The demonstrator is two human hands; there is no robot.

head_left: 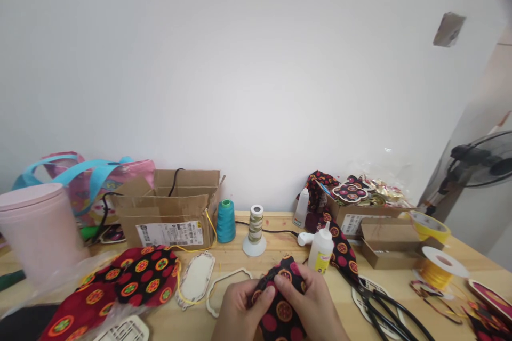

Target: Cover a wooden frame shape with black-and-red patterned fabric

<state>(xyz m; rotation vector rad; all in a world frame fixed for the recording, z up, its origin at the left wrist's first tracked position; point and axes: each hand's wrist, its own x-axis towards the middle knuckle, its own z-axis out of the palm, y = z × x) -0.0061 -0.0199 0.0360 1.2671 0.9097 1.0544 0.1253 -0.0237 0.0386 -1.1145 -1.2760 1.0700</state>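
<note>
My left hand (239, 306) and my right hand (312, 303) meet at the bottom centre of the wooden table (276, 245). Both pinch a small piece of black fabric with red and orange circles (280, 309), thumbs pressed on its top. A white glue bottle (320, 251) stands just beyond my right hand. A thin wooden frame cutout (224, 285) lies flat by my left hand, beside an oval wooden plaque (197, 278).
More patterned fabric (132, 277) lies at the left near a pink tub (38, 229) and an open cardboard box (172, 208). Teal thread spool (226, 221) and a striped spool (256, 229) stand mid-table. Scissors (380, 303), yellow cord reel (438, 269), small boxes (388, 245) and a fan (480, 162) are right.
</note>
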